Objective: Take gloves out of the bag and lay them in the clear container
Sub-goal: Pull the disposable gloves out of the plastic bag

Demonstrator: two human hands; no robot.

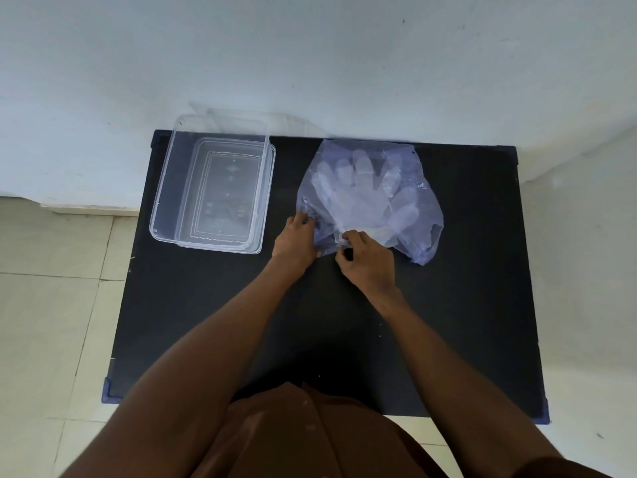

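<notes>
A thin bluish see-through bag (418,174) lies at the back middle of the black table (465,322). White gloves (358,193) show through it, fingers pointing away from me. My left hand (295,241) pinches the bag's near left edge. At the bag's mouth, my right hand (367,260) pinches the plastic just right of the left hand. The clear container (165,188) stands at the table's back left with nothing in it, apart from both hands.
A white wall rises right behind the table. Pale floor tiles (44,305) lie to the left and right. The container seems to sit on its clear lid (272,160). My brown clothing fills the bottom of the view.
</notes>
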